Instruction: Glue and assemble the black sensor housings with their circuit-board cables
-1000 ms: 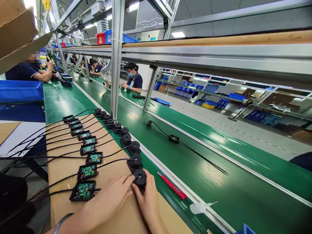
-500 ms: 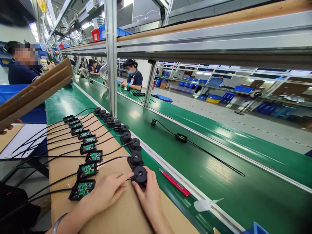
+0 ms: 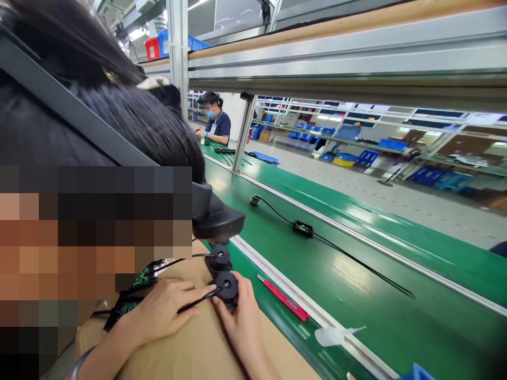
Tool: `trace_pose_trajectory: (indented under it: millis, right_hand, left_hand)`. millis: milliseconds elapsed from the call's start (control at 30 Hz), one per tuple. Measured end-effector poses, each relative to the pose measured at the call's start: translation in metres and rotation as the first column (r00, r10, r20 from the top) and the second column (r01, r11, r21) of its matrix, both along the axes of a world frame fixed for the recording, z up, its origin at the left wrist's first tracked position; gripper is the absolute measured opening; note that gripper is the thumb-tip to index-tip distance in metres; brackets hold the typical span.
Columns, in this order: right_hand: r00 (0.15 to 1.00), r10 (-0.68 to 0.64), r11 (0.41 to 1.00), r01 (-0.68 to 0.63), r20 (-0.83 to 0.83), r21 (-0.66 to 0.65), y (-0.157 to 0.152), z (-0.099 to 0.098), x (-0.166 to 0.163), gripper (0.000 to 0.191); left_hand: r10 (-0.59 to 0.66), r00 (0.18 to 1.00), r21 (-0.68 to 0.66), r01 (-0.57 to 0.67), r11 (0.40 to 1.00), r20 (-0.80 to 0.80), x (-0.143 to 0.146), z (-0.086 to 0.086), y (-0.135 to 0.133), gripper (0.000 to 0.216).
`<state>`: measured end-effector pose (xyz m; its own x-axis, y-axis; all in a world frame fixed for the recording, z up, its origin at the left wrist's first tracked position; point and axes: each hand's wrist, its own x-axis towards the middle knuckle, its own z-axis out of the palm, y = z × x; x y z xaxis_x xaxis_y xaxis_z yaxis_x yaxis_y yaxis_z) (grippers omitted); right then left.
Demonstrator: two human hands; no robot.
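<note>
The nearest black disc (image 3: 226, 285) is thick and round, matt, with a hole in its middle where a few thin coloured wire ends show. A black cable (image 3: 189, 306) leaves its side and runs back toward the left hand (image 3: 163, 305). The disc sits at the edge of a brown cardboard sheet (image 3: 202, 351), just beside the green surface (image 3: 259, 311).

The right hand (image 3: 246, 319) has its grip closed round this disc, thumb on the near side and fingers on the far side. The left hand's grip is loosely curled, index finger reaching to the disc's side; the cable passes between finger and thumb, but whether it is pinched I cannot tell.

Counted: two discs show clearly, the held one and a second disc (image 3: 219, 255) just behind it; a dark shape past that is mostly covered by a co-worker's head (image 3: 154, 124), so I leave it out. Two open boxes with green circuit boards show in part, a nearer box (image 3: 114, 312) and a farther box (image 3: 147, 275). There is one red knife (image 3: 285, 302), one whitish translucent piece (image 3: 331, 335) by one white rail (image 3: 317, 315), and, beyond the rail, one small box (image 3: 303, 228) with cables at both ends. One person (image 3: 217, 124) sits farther off.
</note>
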<state>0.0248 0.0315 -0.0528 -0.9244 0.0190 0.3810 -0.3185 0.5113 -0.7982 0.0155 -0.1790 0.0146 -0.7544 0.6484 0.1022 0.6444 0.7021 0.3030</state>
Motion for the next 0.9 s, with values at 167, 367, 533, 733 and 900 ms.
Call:
trace_pose_trajectory:
  millis: [167,367,533,733,900]
  right_hand:
    - [1.0,0.003,1.0,-0.002,0.019,-0.004,0.002,0.0,0.001,0.042]
    - [0.999,0.009,1.0,-0.009,0.036,-0.015,0.005,0.001,0.0,0.041]
    - [0.998,0.004,1.0,-0.002,0.061,-0.031,0.006,0.001,0.0,0.045]
    - [0.992,0.016,0.997,-0.006,0.124,-0.08,0.009,0.002,0.001,0.053]
    - [0.987,0.055,0.993,-0.038,0.152,-0.112,0.013,0.006,-0.002,0.041]
  left_hand:
    - [0.038,0.995,-0.092,-0.03,0.995,0.09,0.005,0.003,0.001,0.065]
    - [0.055,0.99,-0.156,-0.035,0.987,0.127,0.007,0.007,0.007,0.053]
    - [0.244,0.949,-0.232,-0.197,0.953,0.198,0.01,0.008,0.022,0.012]
    - [0.249,0.915,-0.153,-0.21,0.966,0.317,0.011,0.005,0.022,0.005]
    - [0.26,0.903,-0.131,-0.228,0.965,0.342,0.011,0.004,0.02,0.007]
